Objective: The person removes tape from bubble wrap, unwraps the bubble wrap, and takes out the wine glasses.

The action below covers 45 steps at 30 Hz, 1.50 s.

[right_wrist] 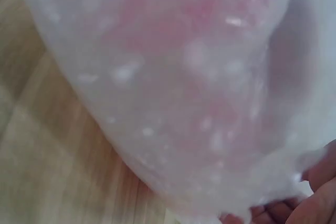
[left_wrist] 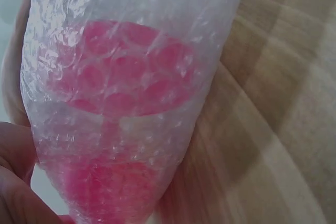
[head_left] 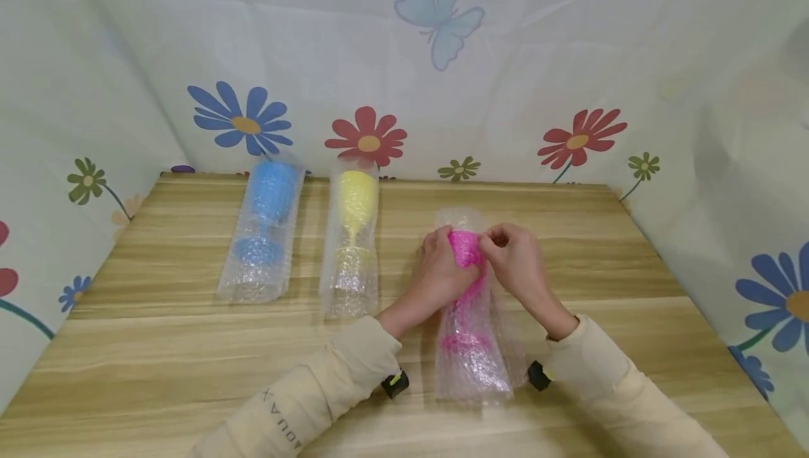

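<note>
A pink goblet [head_left: 465, 249] with a stem and round base lies wrapped in bubble wrap [head_left: 475, 374], to the right of the table's middle. My left hand [head_left: 440, 265] grips the wrapped bowl from the left, its thumb across the front. At the bowl's right side, my right hand [head_left: 517, 261] pinches the edge of the wrap. Through the plastic, the left wrist view shows the pink base [left_wrist: 126, 69] and stem. In the right wrist view, fingers [right_wrist: 315, 208] hold the wrap [right_wrist: 157, 145], with pink blurred behind it.
Two more bubble-wrapped goblets, one blue [head_left: 273, 191] and one yellow [head_left: 358, 194], lie side by side to the left on the wooden table [head_left: 189, 367]. A flower-printed cloth [head_left: 505, 93] hangs behind the table and along its sides.
</note>
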Tool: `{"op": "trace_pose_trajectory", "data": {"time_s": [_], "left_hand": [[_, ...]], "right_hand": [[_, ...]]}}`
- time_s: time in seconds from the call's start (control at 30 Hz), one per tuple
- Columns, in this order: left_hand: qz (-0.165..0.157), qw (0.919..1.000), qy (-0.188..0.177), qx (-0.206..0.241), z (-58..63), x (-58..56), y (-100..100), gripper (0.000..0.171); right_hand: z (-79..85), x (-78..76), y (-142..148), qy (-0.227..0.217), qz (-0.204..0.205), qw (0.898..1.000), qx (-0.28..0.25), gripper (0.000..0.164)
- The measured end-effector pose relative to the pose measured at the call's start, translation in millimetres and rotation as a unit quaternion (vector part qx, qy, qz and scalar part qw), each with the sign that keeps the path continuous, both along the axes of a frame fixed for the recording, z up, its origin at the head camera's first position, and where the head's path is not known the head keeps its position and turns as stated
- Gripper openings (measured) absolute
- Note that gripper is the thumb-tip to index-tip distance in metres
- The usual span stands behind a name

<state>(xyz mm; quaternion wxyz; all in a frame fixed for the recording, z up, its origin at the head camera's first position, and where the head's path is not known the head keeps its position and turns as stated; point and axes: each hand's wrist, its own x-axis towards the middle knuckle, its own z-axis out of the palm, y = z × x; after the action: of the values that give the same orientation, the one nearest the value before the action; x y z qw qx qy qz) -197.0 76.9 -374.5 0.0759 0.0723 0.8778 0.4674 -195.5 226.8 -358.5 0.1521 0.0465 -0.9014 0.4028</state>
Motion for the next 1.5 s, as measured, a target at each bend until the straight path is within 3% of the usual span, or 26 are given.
{"op": "trace_pose_trajectory", "data": {"time_s": [0.2, 0.33, 0.47, 0.6, 0.77, 0.93, 1.0, 1.17, 1.3, 1.4, 1.5], "left_hand": [[0.01, 0.9987, 0.012, -0.049, 7.6, 2.3, -4.0, 0.086], [-0.014, 0.9987, 0.005, -0.049, 9.3, 3.3, -6.8, 0.079], [-0.02, 0.9989, -0.015, -0.04, 5.7, 3.9, -8.2, 0.066], [-0.003, 0.9988, -0.024, -0.042, 0.8, 3.3, -8.3, 0.068], [0.003, 0.9979, -0.007, -0.065, -3.0, 3.3, -7.3, 0.075], [0.01, 0.997, 0.016, -0.075, -5.4, 3.9, -5.2, 0.076], [0.014, 0.9972, 0.021, -0.07, -6.2, 4.4, -5.2, 0.076], [0.026, 0.9977, 0.024, -0.058, -7.2, 6.0, -6.3, 0.078], [0.026, 0.998, 0.023, -0.053, -7.4, 6.5, -6.6, 0.078], [0.024, 0.9982, 0.024, -0.049, -7.2, 6.9, -6.4, 0.079], [0.023, 0.9986, 0.023, -0.042, -7.4, 8.3, -6.5, 0.08]], "right_hand": [[-0.9, -1.7, -3.0, -0.037, -0.017, 0.996, -0.078, 0.017], [-0.6, -2.2, -8.1, -0.064, -0.024, 0.982, -0.176, 0.018], [0.3, -2.9, -13.1, -0.088, -0.019, 0.96, -0.265, 0.021], [2.6, -3.3, -15.7, -0.113, -0.018, 0.933, -0.34, 0.022], [6.2, -2.9, -13.1, -0.142, -0.011, 0.899, -0.415, 0.015], [7.1, 0.9, -6.5, -0.139, -0.006, 0.862, -0.487, 0.018], [7.1, 3.4, -4.5, -0.128, -0.015, 0.861, -0.492, 0.019], [7.1, 7.4, -0.5, -0.091, -0.051, 0.882, -0.459, 0.012], [6.0, 9.6, 8.3, -0.076, -0.076, 0.887, -0.449, 0.013], [4.1, 13.3, 18.7, -0.092, -0.082, 0.899, -0.42, 0.015], [1.4, 21.7, 28.9, -0.139, -0.075, 0.919, -0.361, 0.027]]}}
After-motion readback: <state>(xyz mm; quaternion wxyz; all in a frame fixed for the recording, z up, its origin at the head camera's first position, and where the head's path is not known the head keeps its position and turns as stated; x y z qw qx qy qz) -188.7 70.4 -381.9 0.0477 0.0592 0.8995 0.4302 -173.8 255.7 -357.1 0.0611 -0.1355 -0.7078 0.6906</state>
